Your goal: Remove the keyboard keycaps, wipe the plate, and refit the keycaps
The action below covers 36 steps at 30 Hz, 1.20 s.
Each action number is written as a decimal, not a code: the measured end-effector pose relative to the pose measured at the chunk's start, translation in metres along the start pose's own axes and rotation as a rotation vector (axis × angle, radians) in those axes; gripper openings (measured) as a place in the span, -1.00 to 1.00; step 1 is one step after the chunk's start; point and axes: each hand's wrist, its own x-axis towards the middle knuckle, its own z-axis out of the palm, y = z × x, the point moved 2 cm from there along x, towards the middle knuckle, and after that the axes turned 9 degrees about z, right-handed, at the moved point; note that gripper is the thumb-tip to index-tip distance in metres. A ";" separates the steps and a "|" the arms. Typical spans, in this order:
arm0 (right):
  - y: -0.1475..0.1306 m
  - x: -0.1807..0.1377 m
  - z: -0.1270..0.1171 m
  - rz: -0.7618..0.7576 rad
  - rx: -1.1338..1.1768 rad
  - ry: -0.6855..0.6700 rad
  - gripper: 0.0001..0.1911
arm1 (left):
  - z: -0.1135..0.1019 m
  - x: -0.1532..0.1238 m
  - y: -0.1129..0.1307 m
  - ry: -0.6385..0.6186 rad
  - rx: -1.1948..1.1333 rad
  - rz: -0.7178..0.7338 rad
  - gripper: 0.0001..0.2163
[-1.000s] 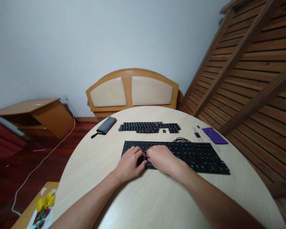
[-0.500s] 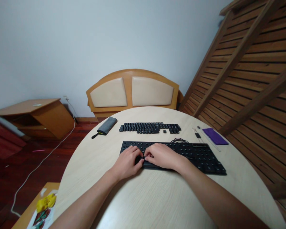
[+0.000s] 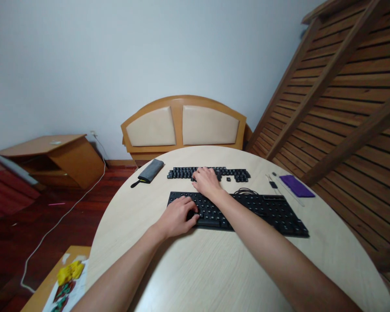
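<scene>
A black keyboard (image 3: pixel 253 210) lies across the round table, many of its key positions bare of caps. My left hand (image 3: pixel 179 215) rests on its left part, fingers bent and thumb apart from them; no held thing shows. Beyond the keyboard, black keycaps (image 3: pixel 182 172) are laid out in rows. My right hand (image 3: pixel 206 180) reaches across the keyboard to these keycaps. Its bent fingers and thumb are apart at the caps and hide some of them. A single keycap (image 3: pixel 228 179) sits to the right of this hand.
A grey pouch (image 3: pixel 151 170) lies at the table's far left. On the right are a purple cloth (image 3: pixel 297 186) and a small black item with thin prongs (image 3: pixel 273 184). The keyboard's coiled cable (image 3: pixel 245 191) lies behind it. The pale table (image 3: pixel 182 268) has a curved edge.
My right hand has left the keyboard beside my left hand and moved forward to the keycap rows. My left hand stays on the keyboard. The camera view has shifted slightly.
</scene>
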 end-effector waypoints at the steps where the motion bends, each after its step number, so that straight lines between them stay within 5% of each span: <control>1: -0.002 0.004 0.003 0.001 -0.012 0.006 -0.77 | 0.000 0.000 0.000 0.001 -0.001 0.003 -0.90; 11: -0.015 0.011 0.017 -0.019 0.001 -0.033 -0.75 | -0.002 0.001 0.001 0.002 0.000 0.012 -0.90; 19: 0.018 -0.028 -0.023 0.020 0.189 -0.157 -0.80 | 0.000 0.000 0.000 0.012 -0.011 0.028 -0.89; 24: 0.039 -0.056 -0.047 0.001 0.403 -0.397 -0.85 | -0.001 0.000 0.001 -0.006 -0.016 0.032 -0.89; 36: 0.024 -0.073 -0.064 -0.069 0.234 -0.600 -0.82 | -0.001 -0.001 0.000 -0.011 -0.007 0.034 -0.90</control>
